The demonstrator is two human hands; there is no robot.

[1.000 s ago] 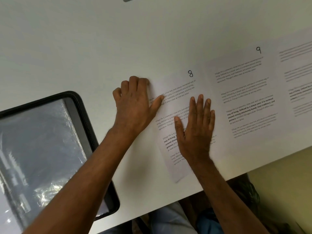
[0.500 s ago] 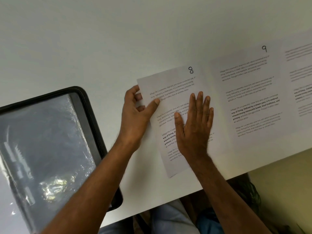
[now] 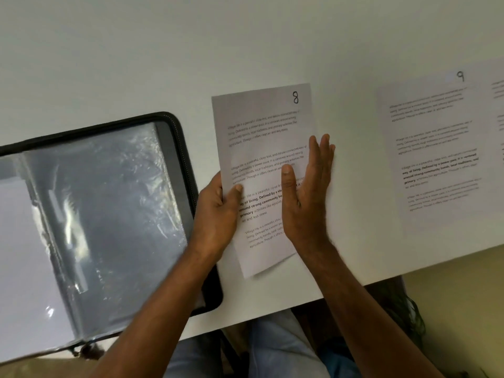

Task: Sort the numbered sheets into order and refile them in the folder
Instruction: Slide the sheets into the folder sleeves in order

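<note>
White bench [image 3: 245,45] carries everything; sheet 8 [image 3: 261,118] is the reference, printed side up, handwritten 8 at its top right corner, slightly tilted; left hand [image 3: 215,214] pinches sheet 8 at its left edge, thumb on top, fingers curled underneath; right hand [image 3: 308,197] lies flat on the right half of sheet 8, fingers straight and close together, fingertips past its right edge, thumb spread out onto the text; black zip folder [image 3: 180,148] lies open just left of sheet 8, clear plastic sleeve [image 3: 109,214] on top, glare on it; sheet 9 [image 3: 436,159] lies flat well right of sheet 8, not touching; another printed sheet [image 3: 499,105] sits beyond sheet 9, cut off by the frame.
</note>
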